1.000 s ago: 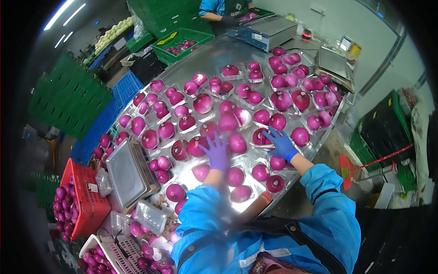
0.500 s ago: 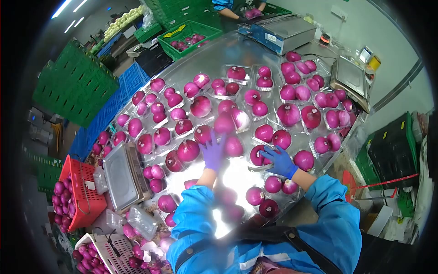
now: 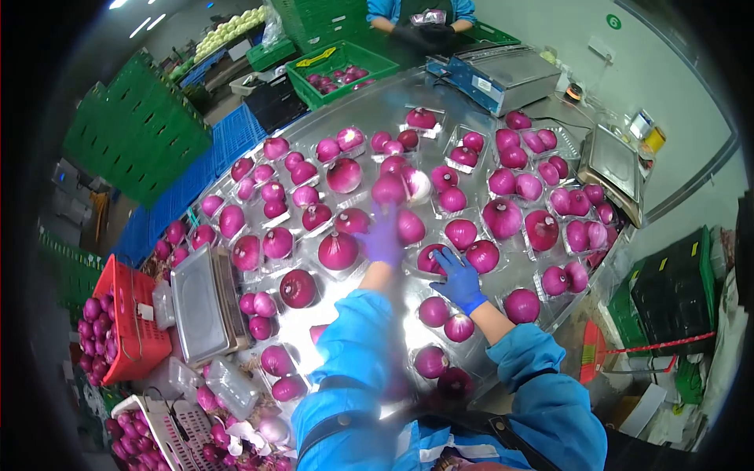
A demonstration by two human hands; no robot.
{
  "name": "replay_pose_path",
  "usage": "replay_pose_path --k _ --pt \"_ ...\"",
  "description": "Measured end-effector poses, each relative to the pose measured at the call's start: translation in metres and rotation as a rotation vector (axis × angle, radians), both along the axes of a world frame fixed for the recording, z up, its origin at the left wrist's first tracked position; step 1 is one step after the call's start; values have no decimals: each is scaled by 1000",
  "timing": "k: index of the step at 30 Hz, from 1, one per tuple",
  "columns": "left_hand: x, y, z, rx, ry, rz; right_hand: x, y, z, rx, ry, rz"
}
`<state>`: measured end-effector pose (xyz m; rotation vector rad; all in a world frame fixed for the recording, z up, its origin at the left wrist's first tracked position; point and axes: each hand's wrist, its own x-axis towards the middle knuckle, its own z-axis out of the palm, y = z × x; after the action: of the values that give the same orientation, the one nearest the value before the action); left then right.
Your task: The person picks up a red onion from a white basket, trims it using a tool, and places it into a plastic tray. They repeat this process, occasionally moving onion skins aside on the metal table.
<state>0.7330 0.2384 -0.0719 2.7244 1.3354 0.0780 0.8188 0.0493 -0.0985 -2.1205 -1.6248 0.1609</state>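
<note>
My left hand [image 3: 382, 238], in a purple-blue glove, reaches forward over the metal table with fingers spread. Its fingertips are at a red onion [image 3: 389, 189] in the middle of the packs; a smear in the view blurs the contact. A large red onion [image 3: 338, 251] sits just left of that hand. My right hand [image 3: 461, 282], in a blue glove, has its fingers stretched over the side of another red onion [image 3: 430, 258] in a clear tray. Beside it, two red onions share a clear plastic tray [image 3: 471, 245]. Neither hand visibly grips anything.
Many onion trays cover the metal table [image 3: 314, 110]. A scale [image 3: 201, 302] stands left, near a red crate [image 3: 145, 330] of onions and empty clear trays [image 3: 233, 386]. Another scale [image 3: 611, 169] and a blue machine [image 3: 495, 82] stand at the back. A co-worker [image 3: 428, 14] holds a pack there.
My left hand has moved forward and slightly right. My right hand has shifted slightly left, its fingers still at the onion. The view has shifted a little, and more of the co-worker shows.
</note>
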Motion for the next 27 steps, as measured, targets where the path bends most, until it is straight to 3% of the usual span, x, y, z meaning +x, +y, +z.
replay_pose_path --k 2,4,6,10,12,14,16,18,20,21,23,24,25,27 --pt "-1 -1 -7 20 -25 5 -3 0 2 59 -37 -39" --pt "-5 -7 9 -118 -65 -13 -1 -4 1 82 -14 -13" --pt "-10 -8 4 -37 -1 -40 -1 -12 3 198 364 -115" --pt "-38 -10 0 76 -63 -243 1 -31 24 232 297 -283" --pt "-53 -7 3 -80 -150 -336 -2 -38 24 218 314 -321" --pt "-74 -5 12 -140 -219 -383 -8 -45 20 214 498 -419" --pt "-102 0 21 -106 -452 -678 -8 -50 7 221 411 -409" --pt "-142 8 16 61 -571 -663 -14 -57 0 220 336 -403" --pt "-176 1 32 241 -509 -370 -21 -58 17 207 283 -356" --pt "-188 0 31 234 -500 -370 -25 -56 20 211 217 -348" --pt "-207 -1 25 266 -273 -141 -39 -49 32 174 274 -288" --pt "-211 1 16 262 -267 -141 -49 -44 39 147 321 -224" --pt "-211 8 8 104 -229 -104 -62 -39 46 83 550 -136" --pt "-208 19 3 -77 -233 -80 -87 -20 45 -21 575 -65"
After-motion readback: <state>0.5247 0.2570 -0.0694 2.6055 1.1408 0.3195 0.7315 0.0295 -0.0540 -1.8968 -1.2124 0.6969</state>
